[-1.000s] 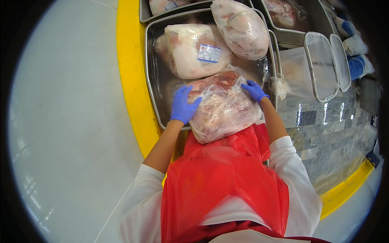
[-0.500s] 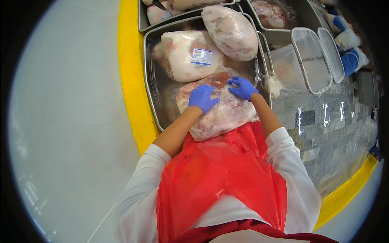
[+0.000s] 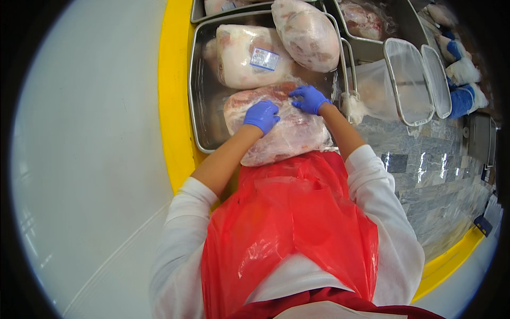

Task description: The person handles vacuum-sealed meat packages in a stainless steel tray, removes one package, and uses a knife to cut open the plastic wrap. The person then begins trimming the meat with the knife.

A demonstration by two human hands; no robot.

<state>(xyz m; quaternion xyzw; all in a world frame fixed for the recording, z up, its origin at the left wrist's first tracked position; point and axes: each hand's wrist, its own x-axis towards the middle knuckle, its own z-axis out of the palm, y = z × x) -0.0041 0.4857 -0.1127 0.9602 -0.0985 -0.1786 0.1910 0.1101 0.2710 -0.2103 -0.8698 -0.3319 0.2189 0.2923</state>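
A large cut of raw meat (image 3: 289,133) in clear plastic wrap lies at the near edge of a metal tub, close against my red apron. My left hand (image 3: 262,117), in a blue glove, is on its upper middle with fingers curled into the plastic wrap (image 3: 284,110). My right hand (image 3: 310,100), also gloved in blue, pinches the wrap near the far right side of the cut. The fingertips of both hands are partly hidden. Just beyond lies a pale wrapped meat piece (image 3: 239,66) with a white and blue label (image 3: 264,59).
Another wrapped meat piece (image 3: 308,40) rests over the far right rim of the metal tub (image 3: 193,106). To the right are a mesh-covered frame (image 3: 409,80) and a further tub with meat (image 3: 361,20). A yellow curb (image 3: 175,122) runs along the left, beside grey floor (image 3: 95,133).
The view has shifted, so the tub and meat sit higher in the picture. My left hand's fingers have curled in more. Both hands remain on the wrapped cut.
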